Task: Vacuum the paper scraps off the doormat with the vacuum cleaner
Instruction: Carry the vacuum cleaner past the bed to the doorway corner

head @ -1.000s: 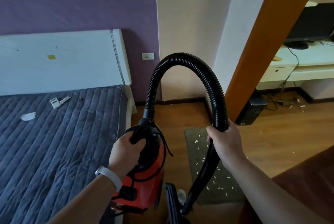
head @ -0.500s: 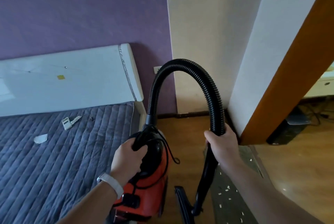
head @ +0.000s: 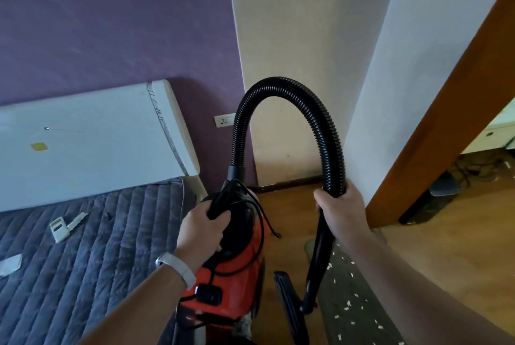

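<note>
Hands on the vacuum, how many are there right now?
2. The left hand grips the handle on top of the red vacuum; the right hand grips the black hose further along. Neither is hidden.

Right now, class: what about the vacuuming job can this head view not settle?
- Doormat: near end cut off by the bottom edge, right side hidden by the right hand's forearm.
- Floor nozzle: its lower part leaves the frame.
- Vacuum cleaner: on or off cannot be told; the left hand covers the handle.
</note>
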The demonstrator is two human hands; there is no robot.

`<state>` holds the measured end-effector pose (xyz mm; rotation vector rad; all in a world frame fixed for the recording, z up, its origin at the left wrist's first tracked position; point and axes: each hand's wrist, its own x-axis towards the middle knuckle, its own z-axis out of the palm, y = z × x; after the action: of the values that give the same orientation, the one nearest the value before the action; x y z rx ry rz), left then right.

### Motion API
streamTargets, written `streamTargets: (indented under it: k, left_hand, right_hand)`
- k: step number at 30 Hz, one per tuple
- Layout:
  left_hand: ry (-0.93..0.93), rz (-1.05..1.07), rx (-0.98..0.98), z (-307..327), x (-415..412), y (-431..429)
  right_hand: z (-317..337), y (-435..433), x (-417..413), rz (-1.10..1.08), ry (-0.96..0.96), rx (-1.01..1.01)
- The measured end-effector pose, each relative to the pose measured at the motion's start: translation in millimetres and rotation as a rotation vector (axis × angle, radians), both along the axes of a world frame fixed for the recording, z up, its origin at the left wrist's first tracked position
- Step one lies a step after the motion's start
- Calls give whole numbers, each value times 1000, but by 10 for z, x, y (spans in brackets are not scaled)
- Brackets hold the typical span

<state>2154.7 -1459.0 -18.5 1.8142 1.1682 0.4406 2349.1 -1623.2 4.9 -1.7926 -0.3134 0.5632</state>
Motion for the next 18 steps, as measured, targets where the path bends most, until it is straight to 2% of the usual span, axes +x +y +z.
streamTargets:
  k: [8,18]
  left_hand:
    - [-12,-209,-56,-198,714,1001]
    - [18,-435,-87,-429,1560,1988]
  right_hand:
    - [-56,714,380,-195,-27,-51]
    - [-201,1235,771,-436,5,13]
